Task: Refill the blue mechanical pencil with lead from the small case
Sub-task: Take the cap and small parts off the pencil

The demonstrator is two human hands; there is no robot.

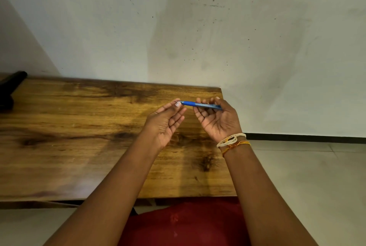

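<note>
Up close, I see my right hand (216, 118) hold the blue mechanical pencil (202, 105); my left hand (167, 121) pinches its tip, which I can't see well.

Left hand (166, 121): palm up, thumb and forefinger pinched.
Right hand (216, 118): palm up, fingers curled.
Forearms: both extended forward.

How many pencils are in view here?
1: the blue pencil, held level above the wooden table, right hand gripping its barrel, left hand pinching its tip. No lead case visible.

Wooden table (79, 126), scuffed wall (198, 27), tiled floor (307, 166)
</note>
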